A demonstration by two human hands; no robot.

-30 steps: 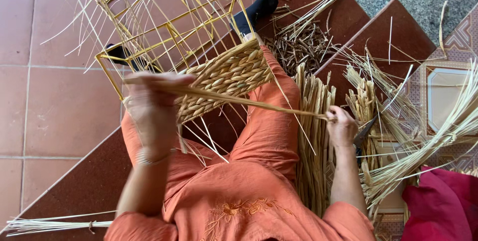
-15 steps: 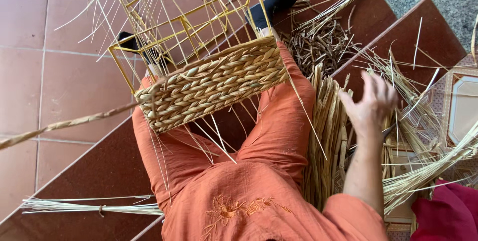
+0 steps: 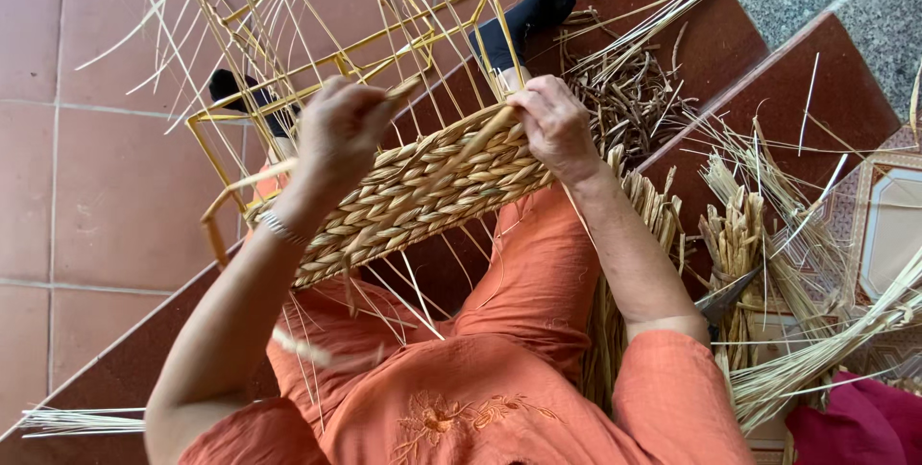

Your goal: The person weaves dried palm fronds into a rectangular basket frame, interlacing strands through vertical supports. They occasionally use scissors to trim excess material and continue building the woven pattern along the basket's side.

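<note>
Two hands work one half-woven basket [image 3: 423, 191] of braided straw on a yellow wire frame [image 3: 317, 71]: left hand [image 3: 341, 129] pinches a strand, right hand [image 3: 555, 129] presses the rim.

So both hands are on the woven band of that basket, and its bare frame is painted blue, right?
Not quite: the frame is yellow, not blue, as the head view shows. The rest holds: the left hand and right hand both rest on the woven band of the basket.
</note>
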